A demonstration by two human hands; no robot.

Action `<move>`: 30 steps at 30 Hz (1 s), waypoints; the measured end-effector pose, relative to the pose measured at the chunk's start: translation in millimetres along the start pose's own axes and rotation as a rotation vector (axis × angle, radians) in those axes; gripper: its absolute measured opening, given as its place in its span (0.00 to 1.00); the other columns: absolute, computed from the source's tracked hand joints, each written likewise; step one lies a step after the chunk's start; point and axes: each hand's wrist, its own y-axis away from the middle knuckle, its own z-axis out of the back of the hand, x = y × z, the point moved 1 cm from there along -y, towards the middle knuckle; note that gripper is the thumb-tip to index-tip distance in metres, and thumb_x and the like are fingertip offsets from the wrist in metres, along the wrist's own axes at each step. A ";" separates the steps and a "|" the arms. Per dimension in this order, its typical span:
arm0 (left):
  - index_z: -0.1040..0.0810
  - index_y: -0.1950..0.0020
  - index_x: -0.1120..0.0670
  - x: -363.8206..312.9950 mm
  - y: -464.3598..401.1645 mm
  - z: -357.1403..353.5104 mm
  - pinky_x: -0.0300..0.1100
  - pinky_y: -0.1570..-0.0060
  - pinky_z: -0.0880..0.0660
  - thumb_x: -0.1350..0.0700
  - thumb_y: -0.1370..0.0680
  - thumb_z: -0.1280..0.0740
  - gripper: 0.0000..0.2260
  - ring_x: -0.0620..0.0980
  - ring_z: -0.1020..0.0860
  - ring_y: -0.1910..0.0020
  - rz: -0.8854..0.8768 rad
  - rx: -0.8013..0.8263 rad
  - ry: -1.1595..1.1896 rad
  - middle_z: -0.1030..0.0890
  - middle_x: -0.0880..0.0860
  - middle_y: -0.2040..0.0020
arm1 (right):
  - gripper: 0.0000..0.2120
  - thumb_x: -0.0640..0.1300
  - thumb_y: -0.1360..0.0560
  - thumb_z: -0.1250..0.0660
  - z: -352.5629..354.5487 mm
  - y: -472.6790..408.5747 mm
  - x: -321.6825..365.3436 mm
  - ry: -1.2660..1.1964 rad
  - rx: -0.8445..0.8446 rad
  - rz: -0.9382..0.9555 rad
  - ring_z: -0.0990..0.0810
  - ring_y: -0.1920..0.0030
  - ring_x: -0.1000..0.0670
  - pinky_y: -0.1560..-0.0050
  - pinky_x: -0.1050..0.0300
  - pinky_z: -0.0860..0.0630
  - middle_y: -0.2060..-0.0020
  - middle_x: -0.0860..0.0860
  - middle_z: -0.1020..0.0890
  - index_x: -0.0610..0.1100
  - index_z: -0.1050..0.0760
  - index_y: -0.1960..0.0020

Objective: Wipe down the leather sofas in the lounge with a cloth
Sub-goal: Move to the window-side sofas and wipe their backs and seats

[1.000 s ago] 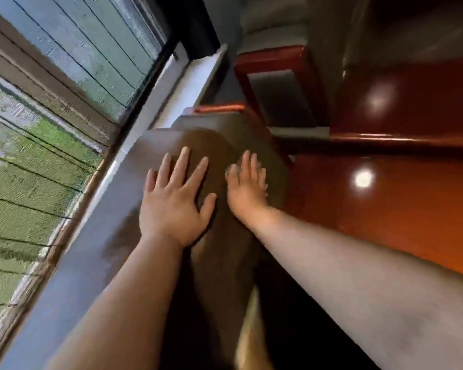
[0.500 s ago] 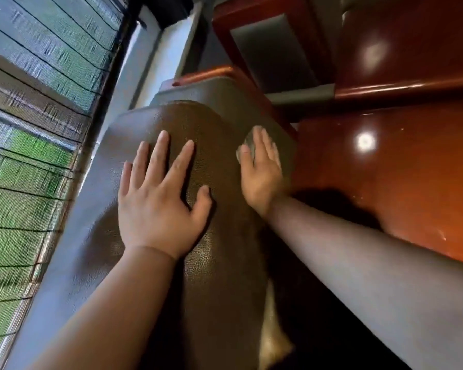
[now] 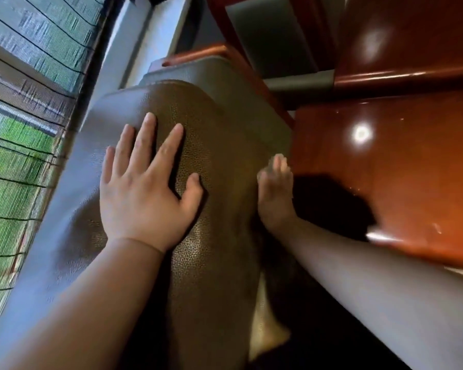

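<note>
I keep my left hand (image 3: 142, 193) spread flat on the pebbled top of the sofa back (image 3: 219, 145), seemingly to brace, while my right hand (image 3: 274, 193), fingers straight, presses down its right flank, where I judge the cloth sits beneath, too blurred to confirm.
</note>
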 end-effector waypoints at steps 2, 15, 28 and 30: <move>0.34 0.17 0.42 -1.0 0.2 1.3 0.62 0.19 0.43 0.39 0.23 0.38 0.33 0.60 0.41 0.16 -0.001 0.006 -0.004 0.38 0.52 0.15 | 0.35 0.68 0.16 0.56 5.5 46.3 12.3 -0.295 0.230 -0.137 0.59 0.15 0.46 0.17 0.43 0.58 0.15 0.51 0.58 0.55 0.59 0.15; 0.33 0.17 0.43 0.0 -0.3 -3.6 0.63 0.20 0.41 0.39 0.23 0.37 0.33 0.61 0.40 0.17 -0.004 -0.011 -0.022 0.38 0.53 0.15 | 0.37 0.74 0.19 0.61 0.9 72.7 9.7 -0.304 0.294 -0.159 0.64 0.16 0.50 0.17 0.45 0.59 0.17 0.60 0.65 0.59 0.67 0.16; 0.34 0.17 0.41 3.1 -0.5 -5.0 0.63 0.20 0.40 0.39 0.21 0.38 0.31 0.60 0.40 0.16 -0.013 -0.008 -0.033 0.38 0.52 0.15 | 0.32 0.61 0.14 0.59 50.3 60.1 115.8 -0.425 0.251 0.220 0.62 0.16 0.43 0.17 0.45 0.61 0.14 0.50 0.56 0.48 0.54 0.14; 0.34 0.17 0.42 2.9 0.5 -3.6 0.63 0.20 0.40 0.40 0.20 0.39 0.30 0.59 0.41 0.16 -0.007 -0.004 -0.028 0.38 0.52 0.15 | 0.30 0.58 0.13 0.61 55.4 65.1 105.2 -0.361 0.314 0.373 0.61 0.16 0.42 0.17 0.41 0.59 0.15 0.47 0.54 0.47 0.54 0.15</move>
